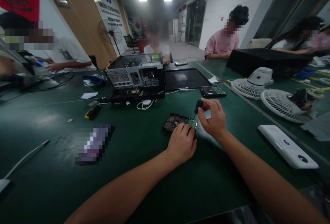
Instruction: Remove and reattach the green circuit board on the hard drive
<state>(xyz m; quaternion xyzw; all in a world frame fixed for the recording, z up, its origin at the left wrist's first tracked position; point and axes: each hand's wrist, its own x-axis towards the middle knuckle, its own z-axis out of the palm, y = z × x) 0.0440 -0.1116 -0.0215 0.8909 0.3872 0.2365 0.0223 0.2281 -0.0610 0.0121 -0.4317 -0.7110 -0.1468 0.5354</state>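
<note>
A hard drive (173, 122) lies flat on the green table, with a strip of green circuit board showing near its right end. My left hand (182, 142) rests over its near side, fingers bent onto it and holding it; they hide part of the drive. Between the fingertips of my right hand (213, 116) is a small dark green screwdriver (198, 106). Its shaft points down to the circuit board end of the drive; whether the tip sits in a screw is too small to tell. Beyond my right hand lies another hard drive (213, 91), circuit board up.
An opened computer case (134, 77) stands ahead, beside a flat black panel (187, 78). A yellow-and-black screwdriver (92, 112) and a blurred phone (95, 144) lie left. White fan parts (279, 105) and a white device (287, 145) are right. Several people sit around the table.
</note>
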